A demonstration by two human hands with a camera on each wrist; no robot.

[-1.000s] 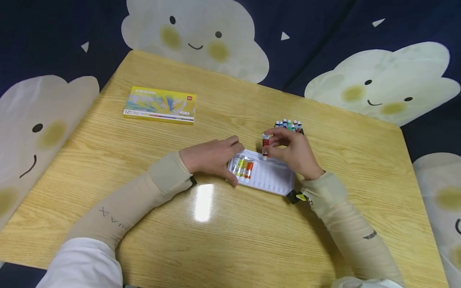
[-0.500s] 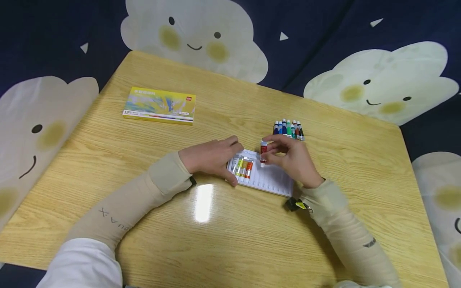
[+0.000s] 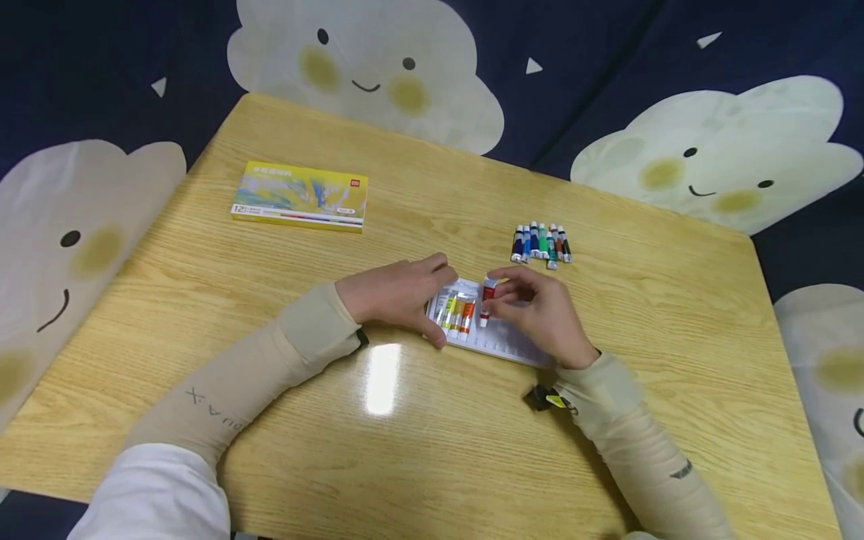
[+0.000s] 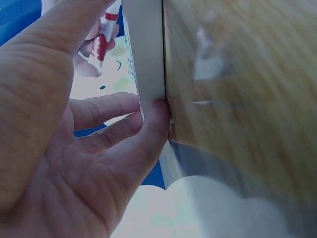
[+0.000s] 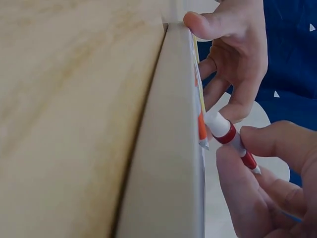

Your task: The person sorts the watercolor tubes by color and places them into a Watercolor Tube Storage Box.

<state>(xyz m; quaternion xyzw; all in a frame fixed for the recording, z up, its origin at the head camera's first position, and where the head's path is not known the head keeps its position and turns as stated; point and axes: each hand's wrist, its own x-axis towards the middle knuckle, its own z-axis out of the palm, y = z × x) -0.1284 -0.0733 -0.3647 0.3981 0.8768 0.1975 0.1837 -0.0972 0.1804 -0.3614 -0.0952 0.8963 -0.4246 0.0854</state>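
A white plastic tray (image 3: 493,343) with narrow slots lies on the table. In its left part several paint tubes (image 3: 455,315) lie side by side, white to yellow to orange. My left hand (image 3: 398,294) holds the tray's left end, thumb at the near edge and fingers at the far edge. Over the tray, just right of the orange tube (image 5: 202,130), my right hand (image 3: 545,319) pinches a red paint tube (image 3: 488,294) between thumb and fingers. It is tilted, white cap toward me. In the left wrist view, my left thumb presses the tray's side wall (image 4: 144,54).
Beyond the tray, several blue, green, brown and black paint tubes (image 3: 540,244) lie in a cluster. A yellow paint box (image 3: 300,196) lies at the back left. The wooden table (image 3: 432,450) ends at a dark cloth with clouds behind it.
My right hand has brought the red paint tube toward me and slightly left, from the tray's far edge to over its slots. The left hand and tray have stayed in place.
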